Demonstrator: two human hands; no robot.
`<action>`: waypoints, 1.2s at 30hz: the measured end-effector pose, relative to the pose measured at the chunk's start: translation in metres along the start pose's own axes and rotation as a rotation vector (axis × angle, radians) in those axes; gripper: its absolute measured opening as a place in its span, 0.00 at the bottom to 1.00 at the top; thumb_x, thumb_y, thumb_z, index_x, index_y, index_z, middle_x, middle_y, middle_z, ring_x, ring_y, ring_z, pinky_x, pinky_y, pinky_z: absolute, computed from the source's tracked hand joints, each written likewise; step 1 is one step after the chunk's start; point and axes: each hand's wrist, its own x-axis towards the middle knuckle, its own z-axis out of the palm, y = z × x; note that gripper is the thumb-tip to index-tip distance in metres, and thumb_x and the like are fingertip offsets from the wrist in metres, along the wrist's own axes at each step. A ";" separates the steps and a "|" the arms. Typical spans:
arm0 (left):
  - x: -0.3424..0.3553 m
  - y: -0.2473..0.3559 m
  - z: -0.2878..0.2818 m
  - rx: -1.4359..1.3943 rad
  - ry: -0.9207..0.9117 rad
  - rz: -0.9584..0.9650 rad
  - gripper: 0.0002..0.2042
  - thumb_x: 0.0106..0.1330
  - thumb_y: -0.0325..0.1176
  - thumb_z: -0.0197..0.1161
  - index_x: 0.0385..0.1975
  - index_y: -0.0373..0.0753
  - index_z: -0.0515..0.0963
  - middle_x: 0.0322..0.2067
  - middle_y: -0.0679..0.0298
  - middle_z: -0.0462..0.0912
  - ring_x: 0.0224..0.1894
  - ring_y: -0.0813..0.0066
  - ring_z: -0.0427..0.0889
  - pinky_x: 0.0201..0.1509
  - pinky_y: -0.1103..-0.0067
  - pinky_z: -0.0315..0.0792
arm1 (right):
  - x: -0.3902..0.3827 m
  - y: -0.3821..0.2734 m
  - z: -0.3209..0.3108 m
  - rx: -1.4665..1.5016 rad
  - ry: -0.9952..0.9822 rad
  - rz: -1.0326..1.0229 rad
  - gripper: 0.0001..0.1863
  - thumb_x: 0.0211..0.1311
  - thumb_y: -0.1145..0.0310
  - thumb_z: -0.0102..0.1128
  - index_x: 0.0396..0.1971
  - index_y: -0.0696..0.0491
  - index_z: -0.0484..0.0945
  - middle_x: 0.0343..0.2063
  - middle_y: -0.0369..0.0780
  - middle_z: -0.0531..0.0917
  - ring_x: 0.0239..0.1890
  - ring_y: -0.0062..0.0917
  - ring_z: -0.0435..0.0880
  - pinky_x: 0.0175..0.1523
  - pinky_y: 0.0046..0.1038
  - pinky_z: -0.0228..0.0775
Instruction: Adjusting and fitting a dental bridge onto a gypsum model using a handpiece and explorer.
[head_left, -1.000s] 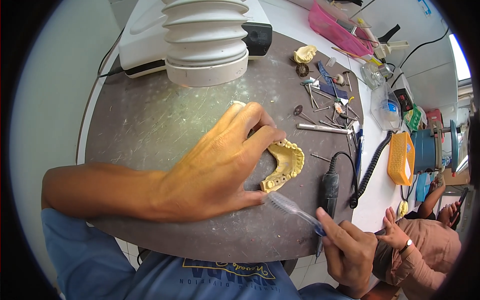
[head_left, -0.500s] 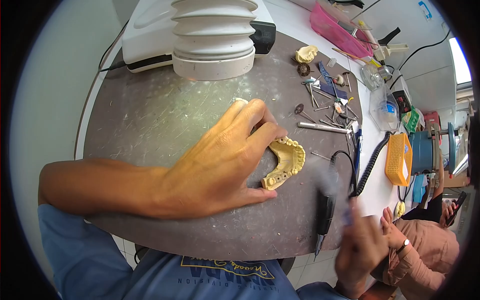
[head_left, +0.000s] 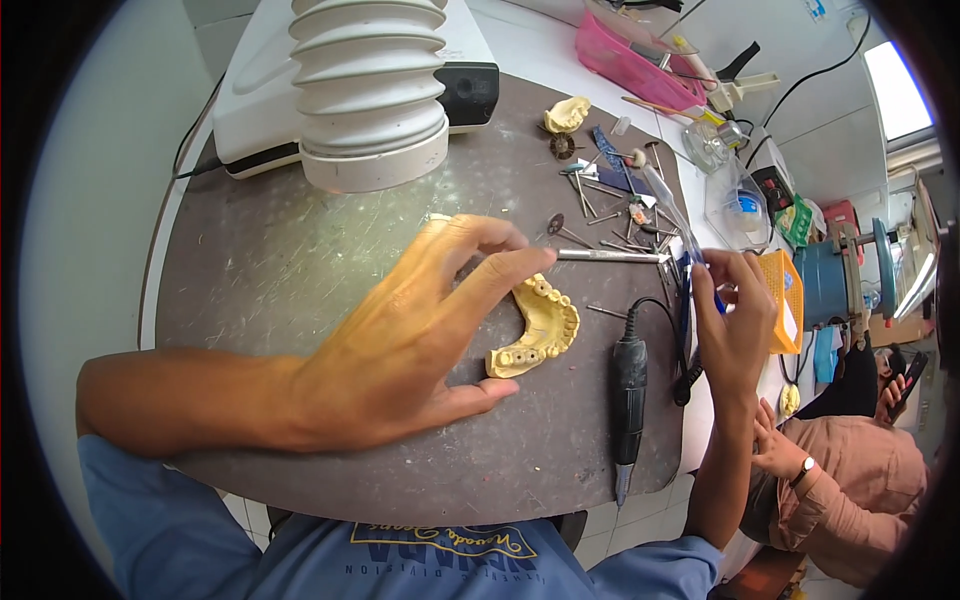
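My left hand (head_left: pixel 400 335) hovers around the near-left side of a yellowish dental cast (head_left: pixel 550 328), thumb and fingers apart. The cast is horseshoe-shaped, with a row of teeth and a few small holes, and lies on the dark bench mat. The index fingertip is close to its far end; whether it touches, I cannot tell. A pale piece (head_left: pixel 437 218) shows partly behind this hand. My right hand (head_left: pixel 738 310), at the mat's right edge, is closed around a slim translucent tool (head_left: pixel 682 215) with a whitish tip and blue lower part. Its exact kind is unclear.
A black handpiece (head_left: pixel 628 400) with a cord lies right of the cast. Beyond it are scattered burs, a metal rod (head_left: pixel 610 256) and another cast (head_left: pixel 567 114). A white ribbed suction hose (head_left: pixel 370 100) overhangs the mat. A yellow basket (head_left: pixel 785 300) and another person (head_left: pixel 850 480) are at right.
My right hand has moved up from the lower right to the tools with the slim tool in it. My left fingers have spread slightly away from the cast. The view has shifted.
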 end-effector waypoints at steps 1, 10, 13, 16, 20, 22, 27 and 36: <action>-0.002 0.001 -0.003 0.057 0.009 -0.012 0.37 0.46 0.32 0.79 0.59 0.37 0.69 0.53 0.53 0.70 0.55 0.56 0.72 0.58 0.65 0.70 | 0.006 0.000 0.004 -0.032 -0.008 -0.013 0.06 0.60 0.73 0.63 0.35 0.60 0.82 0.26 0.41 0.78 0.28 0.26 0.80 0.35 0.27 0.71; -0.004 -0.004 0.001 -0.150 -0.055 -0.031 0.19 0.51 0.28 0.76 0.42 0.34 0.78 0.32 0.60 0.79 0.33 0.68 0.82 0.37 0.75 0.77 | 0.023 0.009 0.027 -0.066 -0.009 -0.010 0.11 0.60 0.71 0.65 0.41 0.57 0.83 0.31 0.41 0.80 0.32 0.27 0.81 0.37 0.29 0.71; -0.005 -0.005 0.003 -0.204 -0.041 -0.072 0.19 0.50 0.26 0.75 0.42 0.35 0.78 0.32 0.60 0.80 0.35 0.66 0.82 0.39 0.74 0.77 | 0.013 -0.012 0.024 -0.098 0.052 -0.094 0.16 0.58 0.70 0.67 0.47 0.56 0.82 0.37 0.44 0.81 0.40 0.32 0.81 0.44 0.31 0.72; -0.002 -0.003 0.002 -0.176 -0.013 -0.048 0.18 0.49 0.26 0.75 0.42 0.35 0.79 0.34 0.60 0.81 0.36 0.64 0.82 0.39 0.73 0.77 | -0.003 -0.043 0.007 0.100 -0.084 -0.311 0.33 0.46 0.63 0.76 0.54 0.59 0.78 0.46 0.48 0.81 0.48 0.40 0.79 0.56 0.37 0.69; 0.000 -0.004 0.003 -0.153 -0.037 -0.056 0.18 0.49 0.25 0.75 0.41 0.36 0.80 0.35 0.60 0.82 0.36 0.62 0.82 0.39 0.73 0.77 | -0.007 -0.066 0.005 0.126 -0.342 -0.451 0.45 0.40 0.47 0.79 0.55 0.61 0.77 0.47 0.47 0.81 0.47 0.37 0.79 0.52 0.35 0.68; 0.001 -0.005 0.003 -0.170 -0.069 -0.084 0.18 0.48 0.26 0.75 0.40 0.35 0.80 0.36 0.60 0.82 0.37 0.63 0.83 0.40 0.73 0.77 | -0.009 -0.068 0.009 0.097 -0.463 -0.494 0.51 0.32 0.43 0.79 0.57 0.61 0.76 0.45 0.46 0.82 0.46 0.38 0.80 0.52 0.37 0.68; 0.004 -0.004 0.002 -0.206 -0.085 -0.128 0.17 0.48 0.26 0.76 0.40 0.35 0.81 0.36 0.59 0.83 0.38 0.63 0.83 0.40 0.74 0.77 | -0.013 -0.062 0.016 0.132 -0.473 -0.438 0.51 0.30 0.46 0.81 0.58 0.61 0.75 0.43 0.45 0.83 0.43 0.37 0.80 0.50 0.35 0.66; 0.003 -0.006 0.004 -0.199 -0.066 -0.113 0.16 0.49 0.27 0.76 0.39 0.36 0.82 0.36 0.58 0.82 0.38 0.63 0.83 0.40 0.75 0.77 | -0.019 -0.061 0.018 0.172 -0.441 -0.396 0.51 0.29 0.47 0.82 0.56 0.62 0.76 0.40 0.43 0.84 0.42 0.35 0.81 0.49 0.34 0.66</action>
